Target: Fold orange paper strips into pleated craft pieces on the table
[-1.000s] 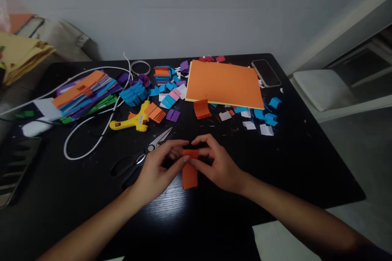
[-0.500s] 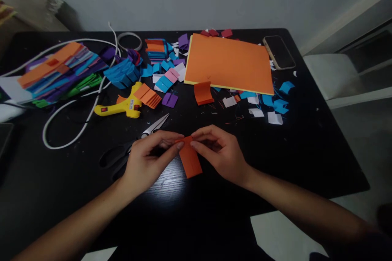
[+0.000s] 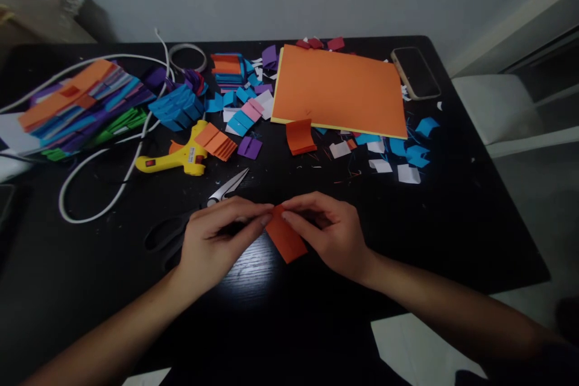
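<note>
Between my two hands is a small orange paper strip (image 3: 286, 237), pinched at its far end and hanging toward me at a slant. My left hand (image 3: 217, 238) grips its upper left corner between thumb and fingers. My right hand (image 3: 332, 232) pinches the upper right corner, with its fingertips close to the left ones. Scissors (image 3: 228, 186) with black handles lie partly under my left hand, blades pointing away. Beyond my hands a folded orange paper piece (image 3: 300, 137) rests at the near edge of a stack of orange sheets (image 3: 339, 90).
A yellow glue gun (image 3: 174, 160) lies to the left, near a looped white cable (image 3: 63, 193). Bundles of folded coloured paper (image 3: 85, 102) fill the back left. Blue and white paper scraps (image 3: 409, 174) scatter at the right. A phone (image 3: 416, 72) sits at the back right corner.
The strip's near end has swung to the right, so it slants more. Both hands keep their pinch and have barely moved. The view has shifted slightly.
</note>
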The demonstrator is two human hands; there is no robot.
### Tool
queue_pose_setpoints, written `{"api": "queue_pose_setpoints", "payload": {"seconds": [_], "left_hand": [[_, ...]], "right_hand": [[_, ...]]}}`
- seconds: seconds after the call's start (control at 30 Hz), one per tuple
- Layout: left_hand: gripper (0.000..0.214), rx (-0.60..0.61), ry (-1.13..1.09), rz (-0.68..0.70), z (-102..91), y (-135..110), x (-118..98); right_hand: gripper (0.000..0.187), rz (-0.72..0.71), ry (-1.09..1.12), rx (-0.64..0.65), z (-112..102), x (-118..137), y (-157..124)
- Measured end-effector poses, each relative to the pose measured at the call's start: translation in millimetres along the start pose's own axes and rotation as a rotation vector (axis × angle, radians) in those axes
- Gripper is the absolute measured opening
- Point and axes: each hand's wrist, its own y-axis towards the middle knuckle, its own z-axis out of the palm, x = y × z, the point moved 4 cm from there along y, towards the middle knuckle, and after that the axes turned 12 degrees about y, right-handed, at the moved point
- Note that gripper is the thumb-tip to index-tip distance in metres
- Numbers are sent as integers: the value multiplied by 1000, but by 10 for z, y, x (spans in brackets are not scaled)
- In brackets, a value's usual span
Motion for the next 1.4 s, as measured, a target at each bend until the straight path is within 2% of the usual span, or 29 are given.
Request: {"api": "queue_pose_setpoints", "payload": {"seconds": [0.43,0.73,1.0,1.2,1.3,1.4], "left_hand": [[18,26,-42,57,-2,10,-21],[17,19,-72,-79,4,-28,30],[14,18,-65,-11,-6,-18,-3],[12,90,-104,-125,29,-15,13],[3,150,-60,-95,45,9,-11],[9,161,7,-41,39,30,-28]], "right_hand": [[11,-53,-21,14,-4,34,-6],[10,-23,12,-4,-10,30,-3],[12,-48,10,-6,-23,25,5],[14,-76,-28,37,-5,34,-3],[14,-101,-48,86,14,38,-8],[12,-106,-48,104,21,33,-11]]}}
